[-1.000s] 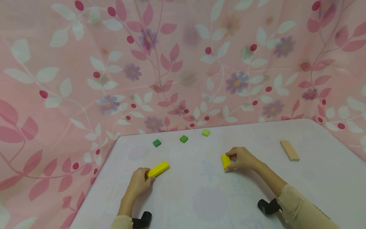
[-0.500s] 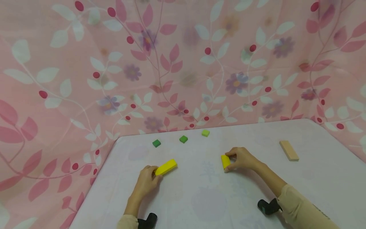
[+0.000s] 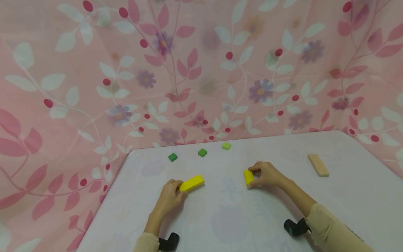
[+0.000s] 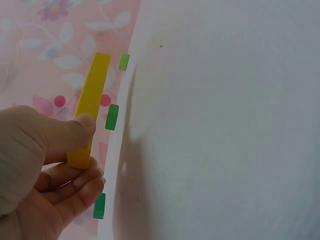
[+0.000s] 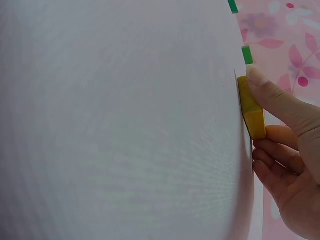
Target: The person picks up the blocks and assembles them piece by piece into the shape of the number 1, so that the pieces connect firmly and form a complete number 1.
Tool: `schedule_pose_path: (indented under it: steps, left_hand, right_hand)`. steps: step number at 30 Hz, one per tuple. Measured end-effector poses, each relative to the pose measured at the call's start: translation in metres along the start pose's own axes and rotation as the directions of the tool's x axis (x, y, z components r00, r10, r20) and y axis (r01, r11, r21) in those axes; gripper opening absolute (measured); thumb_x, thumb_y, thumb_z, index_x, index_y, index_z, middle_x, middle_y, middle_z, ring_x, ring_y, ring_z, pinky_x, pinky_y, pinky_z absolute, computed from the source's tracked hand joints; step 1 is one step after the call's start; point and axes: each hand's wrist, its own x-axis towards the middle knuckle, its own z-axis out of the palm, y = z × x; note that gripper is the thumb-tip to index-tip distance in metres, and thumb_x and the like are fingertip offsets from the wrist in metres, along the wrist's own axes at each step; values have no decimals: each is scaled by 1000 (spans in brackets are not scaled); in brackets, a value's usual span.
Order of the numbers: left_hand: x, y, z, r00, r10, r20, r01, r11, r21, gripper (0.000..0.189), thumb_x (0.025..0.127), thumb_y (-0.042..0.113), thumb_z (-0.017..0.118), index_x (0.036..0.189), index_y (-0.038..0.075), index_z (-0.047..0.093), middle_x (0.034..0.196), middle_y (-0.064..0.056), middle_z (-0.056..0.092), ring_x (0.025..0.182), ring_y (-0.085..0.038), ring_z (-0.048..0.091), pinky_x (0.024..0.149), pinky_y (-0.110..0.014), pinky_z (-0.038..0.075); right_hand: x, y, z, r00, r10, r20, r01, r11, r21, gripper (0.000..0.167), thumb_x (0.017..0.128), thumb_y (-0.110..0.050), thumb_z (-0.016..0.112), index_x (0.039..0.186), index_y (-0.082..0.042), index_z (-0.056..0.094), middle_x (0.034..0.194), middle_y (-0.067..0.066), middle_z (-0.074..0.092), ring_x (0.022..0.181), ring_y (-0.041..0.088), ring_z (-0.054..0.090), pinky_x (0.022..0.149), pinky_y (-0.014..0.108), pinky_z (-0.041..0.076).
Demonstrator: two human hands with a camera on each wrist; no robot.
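In the head view my left hand (image 3: 170, 196) pinches one end of a long yellow block (image 3: 192, 183), whose free end points right. The left wrist view shows the thumb on one face of that yellow block (image 4: 93, 87) and the fingers behind it, the block held above the table. To the right, my right hand (image 3: 266, 175) grips a second yellow block (image 3: 248, 178) between thumb and fingers at its two ends. Seen from the right wrist, this yellow block (image 5: 252, 107) sits at the tabletop, with the thumb at its upper end and fingers at the lower.
Three small green blocks lie along the back: a dark one (image 3: 172, 157), a middle one (image 3: 202, 152) and a light one (image 3: 226, 146). A plain wooden plank (image 3: 318, 165) lies at the right on the white table (image 3: 355, 203). Behind hangs a flowered pink cloth (image 3: 201, 70).
My left hand has moved to the right and slightly away from me, carrying the long yellow block towards the other one. My right hand and its block have stayed in place.
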Motion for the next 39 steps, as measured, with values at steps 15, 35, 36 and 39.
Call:
schedule_pose_path:
  steps: [15, 35, 36, 39]
  left_hand:
    - [7, 17, 12, 996, 83, 34, -82, 996, -23, 29, 78, 2, 71, 105, -8, 64, 89, -9, 58, 77, -15, 52, 71, -29, 51]
    - [10, 44, 20, 975, 194, 112, -187, 979, -76, 27, 80, 4, 69, 106, -5, 65, 88, -6, 56, 76, -13, 50, 70, -25, 49]
    - [9, 45, 21, 973, 199, 116, -191, 979, -77, 27, 81, 5, 69, 106, -4, 65, 88, -6, 56, 76, -13, 50, 70, -24, 49]
    - [9, 48, 23, 967, 220, 126, -211, 974, -81, 27, 81, 6, 70, 105, -4, 65, 88, -6, 56, 76, -13, 50, 69, -24, 48]
  right_hand:
    - [0, -1, 0, 1000, 0, 3, 0, 1000, -9, 67, 61, -37, 87, 107, 8, 66, 97, 9, 67, 87, 21, 59, 81, 39, 51]
    - [-1, -4, 0, 1000, 0, -3, 0, 1000, 0, 66, 62, -35, 87, 106, 9, 66, 98, 10, 67, 90, 25, 60, 83, 43, 50]
    - [-1, -4, 0, 1000, 1, -2, -1, 1000, -1, 66, 62, -35, 87, 106, 9, 66, 97, 10, 67, 90, 24, 60, 84, 42, 50]
    - [-1, -3, 1, 1000, 8, 1, -8, 1000, -5, 67, 62, -37, 87, 107, 8, 66, 97, 9, 66, 89, 24, 59, 84, 42, 50]
